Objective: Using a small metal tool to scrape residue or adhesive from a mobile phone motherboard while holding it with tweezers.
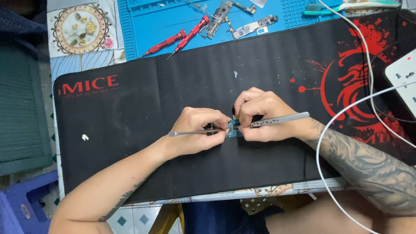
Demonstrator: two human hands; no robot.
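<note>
A small blue circuit board (234, 131) lies on the black desk mat (182, 86), pinched between both my hands. My left hand (197, 130) grips a thin metal pry tool (184, 133) whose handle points left, its tip at the board. My right hand (260, 117) holds grey tweezers (281, 118) with the back end pointing right and the tips at the board. Most of the board is hidden by my fingers.
A blue repair mat (173, 19) at the back carries two red screwdrivers (182, 38) and bare phone boards (240, 21). A small dish of bits (82, 28) sits back left, a white power strip (403, 78) and white cables (368, 65) at right. A teal toothbrush (346, 7) lies back right.
</note>
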